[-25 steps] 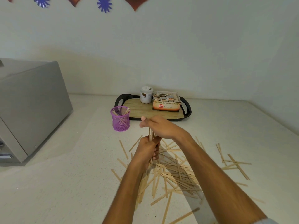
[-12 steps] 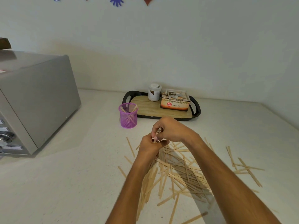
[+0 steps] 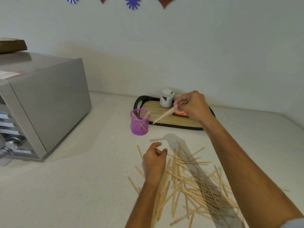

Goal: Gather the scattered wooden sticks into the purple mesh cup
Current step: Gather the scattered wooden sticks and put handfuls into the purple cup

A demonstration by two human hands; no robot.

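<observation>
Since half a second ago, right hand (image 3: 192, 106) lifted from left hand (image 3: 154, 159), fingers pinching sticks (image 3: 166, 113) angled toward purple mesh cup (image 3: 140, 122) on counter (image 3: 82, 186); left fingers loosely curled, empty; risk: tips catching rim, tipping cup.

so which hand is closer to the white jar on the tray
Right. The right hand holds a bunch of sticks just right of the white jar, above the tray. The left hand hangs lower, over the scattered sticks, empty.
</observation>
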